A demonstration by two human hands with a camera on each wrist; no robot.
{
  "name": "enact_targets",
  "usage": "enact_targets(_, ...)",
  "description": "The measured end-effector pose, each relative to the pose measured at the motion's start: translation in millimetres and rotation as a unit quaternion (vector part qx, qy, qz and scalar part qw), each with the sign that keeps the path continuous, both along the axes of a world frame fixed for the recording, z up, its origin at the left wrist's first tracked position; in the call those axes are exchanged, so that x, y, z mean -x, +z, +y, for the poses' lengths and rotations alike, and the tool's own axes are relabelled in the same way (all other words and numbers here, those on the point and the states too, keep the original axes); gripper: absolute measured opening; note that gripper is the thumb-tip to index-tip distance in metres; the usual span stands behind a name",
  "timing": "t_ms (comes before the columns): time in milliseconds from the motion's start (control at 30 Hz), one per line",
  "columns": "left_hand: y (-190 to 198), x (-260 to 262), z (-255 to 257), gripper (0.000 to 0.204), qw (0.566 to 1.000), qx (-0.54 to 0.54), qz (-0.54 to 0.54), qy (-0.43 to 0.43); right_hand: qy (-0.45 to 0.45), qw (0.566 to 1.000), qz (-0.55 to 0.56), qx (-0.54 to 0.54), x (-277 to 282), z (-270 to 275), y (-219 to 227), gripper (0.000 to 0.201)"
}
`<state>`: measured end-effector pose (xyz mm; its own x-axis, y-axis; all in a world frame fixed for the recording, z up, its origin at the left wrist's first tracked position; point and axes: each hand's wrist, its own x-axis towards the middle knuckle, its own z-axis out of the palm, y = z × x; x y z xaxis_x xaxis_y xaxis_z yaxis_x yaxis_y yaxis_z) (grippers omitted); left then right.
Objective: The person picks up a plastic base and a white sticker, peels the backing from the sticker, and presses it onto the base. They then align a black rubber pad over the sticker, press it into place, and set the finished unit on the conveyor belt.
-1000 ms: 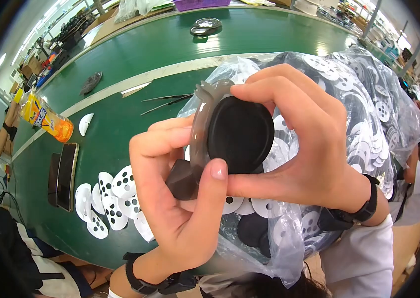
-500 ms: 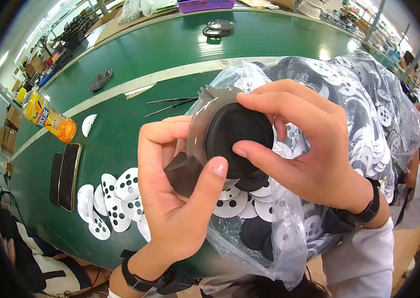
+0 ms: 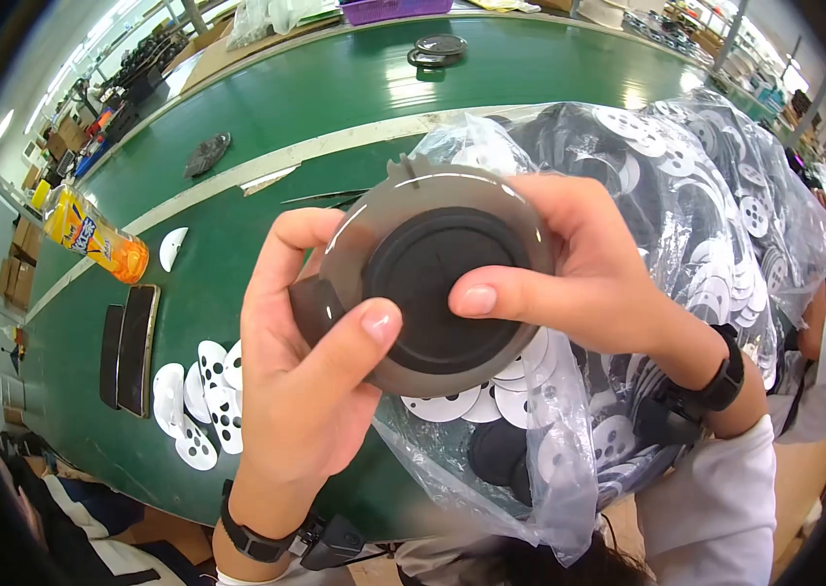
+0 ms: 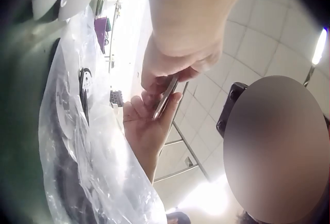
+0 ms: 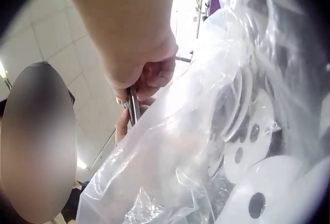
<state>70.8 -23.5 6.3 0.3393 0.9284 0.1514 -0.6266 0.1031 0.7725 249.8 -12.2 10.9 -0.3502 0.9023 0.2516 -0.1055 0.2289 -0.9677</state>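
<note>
A translucent grey round shell [image 3: 344, 256] faces the head camera, with a black foam-like disc [image 3: 432, 337] lying inside its rim. The left hand [image 3: 300, 361] grips the shell's left side, its thumb on the disc's lower left edge. At the right, the right hand [image 3: 593, 273] holds the shell's rim, its thumb pressing on the disc's face. Both wrist views show the shell edge-on, a thin strip [image 4: 166, 98] between the two hands. Beneath and to the right of the hands lies a clear plastic bag [image 3: 564, 469] of white discs with black holes.
Loose white hole-punched pieces [image 3: 227, 415] lie left of the hands. Farther left are two phones [image 3: 139, 342] and an orange drink bottle [image 3: 90, 234]. Tweezers [image 3: 320, 197] lie behind the left hand. Beyond the pale strip, a round dark part [image 3: 439, 45] rests on the green surface.
The shell has turned from tilted to face the camera. The right thumb has moved from the shell's lower edge onto the disc, and the left hand has shifted slightly left.
</note>
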Motion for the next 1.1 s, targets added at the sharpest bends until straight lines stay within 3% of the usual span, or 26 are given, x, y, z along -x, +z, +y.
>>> enact_targets(33, -0.7, -0.8, 2.0, 0.038, 1.0, -0.001, 0.0, 0.0, -0.022, 0.995, -0.092, -0.035, -2.6, 0.4, 1.8, 0.037)
enact_targets(67, -2.6, -2.4, 5.9, 0.041, 0.999, -0.027, 0.028, 0.018, -0.022, 0.995, -0.091, -0.036, -5.3, 0.2, 5.0, 0.037)
enact_targets(133, -6.4, -3.4, 9.8, 0.044, 0.996, -0.053, 0.056, 0.036, -0.044, 0.965, -0.227, -0.124, -9.2, -1.0, 11.5, 0.037)
enact_targets(200, -7.6, -3.0, 11.4, 0.049, 0.971, -0.146, 0.186, 0.033, -0.049, 0.971, -0.202, -0.119, -9.6, -1.5, 8.3, 0.037)
enact_targets(267, -5.3, -3.2, 10.5, 0.048, 0.976, -0.114, 0.182, 0.029, -0.054, 0.977, -0.175, -0.113, -7.5, -0.6, 1.3, 0.036)
enact_targets(333, -8.3, -2.4, 11.4, 0.043, 0.981, -0.092, 0.167, 0.016, -0.01, 0.999, -0.031, -0.04, -2.9, 1.8, -6.6, 0.031)
enact_targets(433, -12.4, -1.9, 13.7, 0.039, 0.978, -0.098, 0.183, -0.004, 0.001, 0.999, -0.012, -0.053, -3.8, 7.8, -13.4, 0.036)
enact_targets(567, -14.6, 2.9, 16.8, 0.038, 0.975, -0.114, 0.19, -0.021, 0.002, 0.993, -0.093, -0.076, -10.7, 5.6, -9.1, 0.039)
enact_targets(733, -19.2, 4.1, 21.0, 0.038, 0.968, -0.144, 0.205, -0.022, 0.023, 0.995, -0.088, 0.03, -10.5, 5.2, -11.2, 0.038)
enact_targets(867, -19.9, 5.3, 21.0, 0.039, 0.967, -0.138, 0.212, -0.032, 0.019, 0.98, -0.174, -0.099, -7.3, 2.8, -9.0, 0.037)
enact_targets(1000, -27.1, 2.3, 24.8, 0.033, 0.963, -0.192, 0.188, -0.018, 0.045, 0.99, -0.119, -0.054, -3.5, -2.6, -0.2, 0.033)
enact_targets(1067, -24.6, 3.0, 23.8, 0.031, 0.947, -0.228, 0.226, 0.027, 0.019, 0.978, -0.195, -0.074, -9.0, 1.1, -2.6, 0.031)
enact_targets(1100, -17.4, 7.6, 23.7, 0.032, 0.93, -0.248, 0.27, 0.034, 0.029, 0.987, -0.159, -0.025, -7.6, 3.3, -1.6, 0.03)
